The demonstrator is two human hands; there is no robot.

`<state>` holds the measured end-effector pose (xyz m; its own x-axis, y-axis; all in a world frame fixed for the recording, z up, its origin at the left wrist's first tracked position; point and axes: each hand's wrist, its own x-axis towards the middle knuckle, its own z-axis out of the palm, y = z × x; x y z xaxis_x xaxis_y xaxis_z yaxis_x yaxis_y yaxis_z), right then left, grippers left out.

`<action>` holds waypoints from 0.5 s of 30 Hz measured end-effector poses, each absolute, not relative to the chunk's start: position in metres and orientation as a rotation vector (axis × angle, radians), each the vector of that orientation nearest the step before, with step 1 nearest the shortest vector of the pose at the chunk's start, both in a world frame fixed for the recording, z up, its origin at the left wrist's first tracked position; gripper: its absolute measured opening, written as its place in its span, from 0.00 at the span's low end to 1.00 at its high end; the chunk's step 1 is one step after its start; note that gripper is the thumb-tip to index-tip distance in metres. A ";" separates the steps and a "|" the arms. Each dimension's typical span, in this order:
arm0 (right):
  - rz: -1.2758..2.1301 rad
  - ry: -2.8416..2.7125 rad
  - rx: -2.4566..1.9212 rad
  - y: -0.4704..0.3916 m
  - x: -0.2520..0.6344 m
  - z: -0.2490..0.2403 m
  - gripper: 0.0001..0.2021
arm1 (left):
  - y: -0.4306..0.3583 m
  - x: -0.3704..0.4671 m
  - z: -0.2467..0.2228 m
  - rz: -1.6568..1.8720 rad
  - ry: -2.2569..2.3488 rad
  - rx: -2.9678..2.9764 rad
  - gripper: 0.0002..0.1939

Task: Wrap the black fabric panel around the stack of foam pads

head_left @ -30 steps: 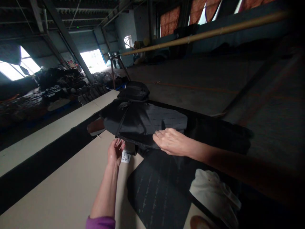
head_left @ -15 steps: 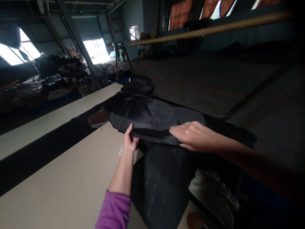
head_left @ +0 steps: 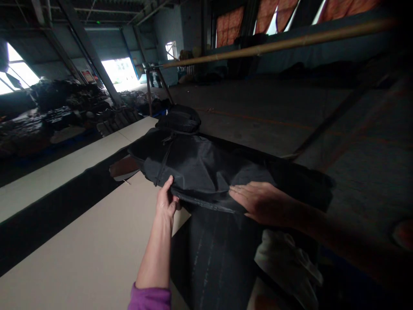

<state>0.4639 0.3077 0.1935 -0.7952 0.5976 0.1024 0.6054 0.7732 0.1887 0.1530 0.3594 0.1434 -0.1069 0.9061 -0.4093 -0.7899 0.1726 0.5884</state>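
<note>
A black fabric piece (head_left: 206, 168) with a thin dark cord near its left end lies spread across the dark work surface, its top wrinkled. My left hand (head_left: 167, 200) grips the near edge, thumb on top and fingers curled underneath. Farther right, my right hand (head_left: 253, 198) rests on the cloth with its fingers stretched out flat, pointing left. Beyond the piece sits a bundled black fabric heap (head_left: 179, 118). A brown and grey scrap (head_left: 124, 168) pokes out at its left end.
A beige board (head_left: 90, 241) covers the left side, crossed by a black strip (head_left: 64, 193). A pale crumpled cloth (head_left: 285, 267) lies at lower right. A bamboo pole (head_left: 274, 46) on a stand spans the back right. Dark heaps (head_left: 64, 103) stand far left.
The view has shifted, so things sit a little farther left. The fabric under my hands has become more wrinkled, and its near edge is lower. Both hands keep their places on it.
</note>
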 end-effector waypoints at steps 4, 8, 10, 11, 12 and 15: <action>-0.522 -2.821 -0.766 0.284 0.469 0.190 0.25 | 0.365 0.143 0.151 1.456 0.935 0.174 0.17; -0.514 -2.736 -0.737 0.261 0.483 0.191 0.23 | 0.354 0.159 0.147 1.481 0.909 0.158 0.15; -0.473 -2.718 -0.745 0.254 0.492 0.191 0.24 | 0.346 0.171 0.143 1.527 0.890 0.146 0.13; -0.460 -2.709 -0.750 0.251 0.497 0.190 0.24 | 0.343 0.177 0.142 1.541 0.891 0.143 0.12; -0.446 -2.701 -0.758 0.248 0.502 0.190 0.24 | 0.340 0.182 0.142 1.551 0.894 0.139 0.11; -0.384 -2.695 -0.804 0.242 0.517 0.192 0.25 | 0.330 0.196 0.146 1.571 0.878 0.137 0.10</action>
<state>0.5169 0.2419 0.1922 -0.7976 0.4855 0.3581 0.5661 0.8073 0.1664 0.1964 0.3300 0.1457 -0.2249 0.8922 -0.3916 -0.8011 0.0595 0.5956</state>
